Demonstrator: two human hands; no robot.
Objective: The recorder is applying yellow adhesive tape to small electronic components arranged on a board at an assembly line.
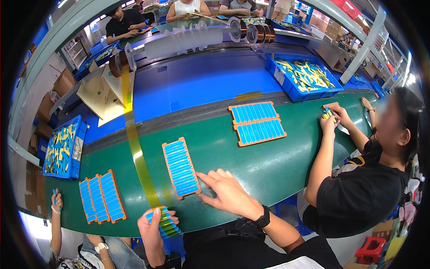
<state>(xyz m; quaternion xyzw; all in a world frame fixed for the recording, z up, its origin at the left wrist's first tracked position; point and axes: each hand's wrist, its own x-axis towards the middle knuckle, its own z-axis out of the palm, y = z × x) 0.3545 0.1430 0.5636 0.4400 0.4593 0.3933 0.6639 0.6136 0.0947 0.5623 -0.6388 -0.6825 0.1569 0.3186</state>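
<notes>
Left hand [153, 228] grasps a taped bundle [166, 223]; right hand [226, 192], unclenched, touches the middle tray [188, 194]. We judge taping in hand; next move calls for steadiness.

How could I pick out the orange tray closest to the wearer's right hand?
Find the long green worktop, crossed by a strip of yellow tape. Just right of that tape, beside the person's right hand, lies an orange tray filled with blue strips. It lies alone, whereas three trays sit together farther left and two trays farther right.
</notes>
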